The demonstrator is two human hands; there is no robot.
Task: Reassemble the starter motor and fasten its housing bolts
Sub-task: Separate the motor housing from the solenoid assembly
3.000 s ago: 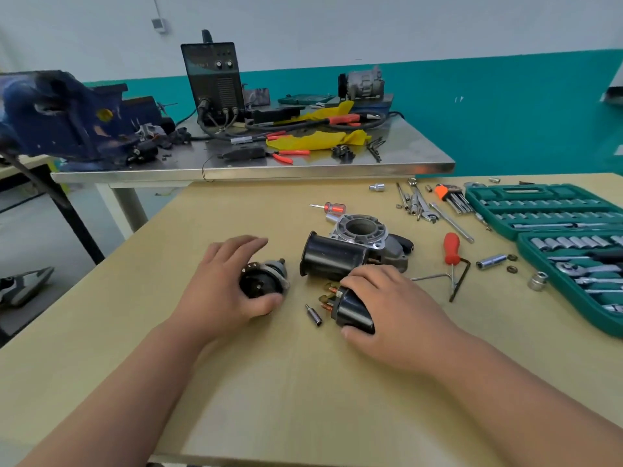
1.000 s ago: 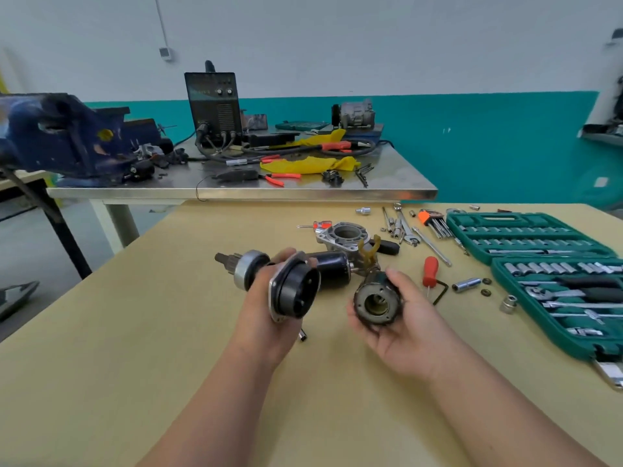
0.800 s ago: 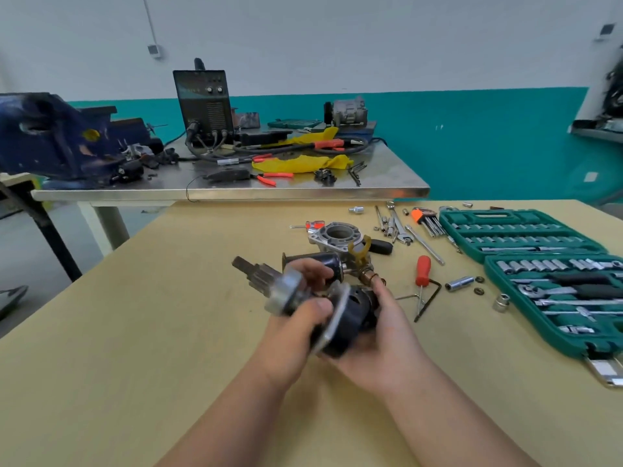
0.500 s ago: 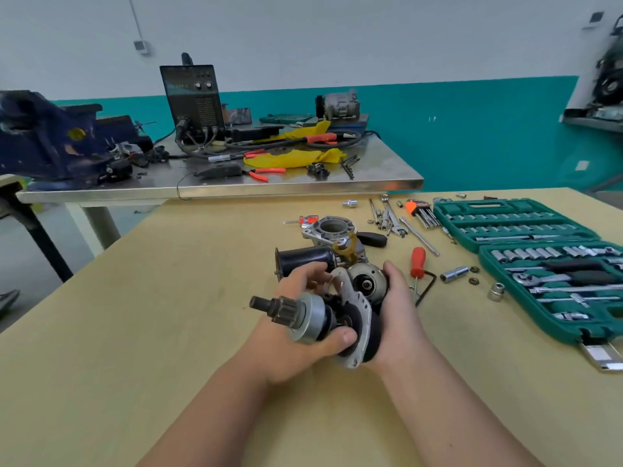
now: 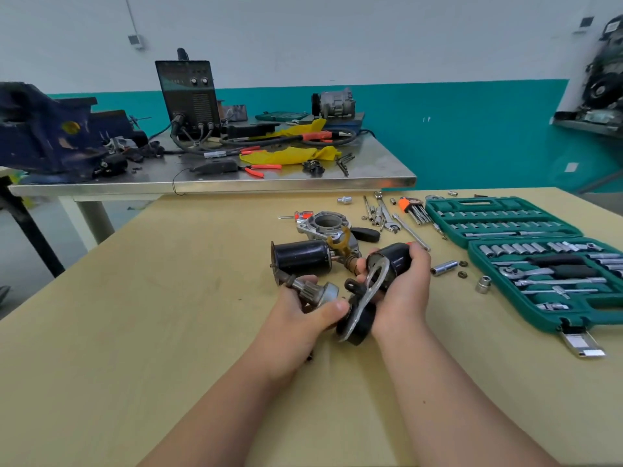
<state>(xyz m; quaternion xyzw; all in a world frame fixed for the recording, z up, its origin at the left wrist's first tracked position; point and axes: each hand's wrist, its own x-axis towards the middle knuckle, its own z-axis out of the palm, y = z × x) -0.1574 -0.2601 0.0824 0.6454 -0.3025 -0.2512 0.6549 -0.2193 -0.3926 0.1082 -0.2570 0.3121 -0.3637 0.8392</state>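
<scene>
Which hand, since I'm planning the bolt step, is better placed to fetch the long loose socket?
Probably right: the right hand is beside the socket; the left hand is farther off. Both grip motor parts.

Left hand point(image 5: 296, 318) grips pinion gear point(image 5: 312, 291); right hand point(image 5: 401, 291) grips solenoid point(image 5: 392, 261).

2 forearms point(image 5: 236, 399) (bare to the frame's edge), bare left hand point(image 5: 303, 320), right hand point(image 5: 403, 291).
</scene>
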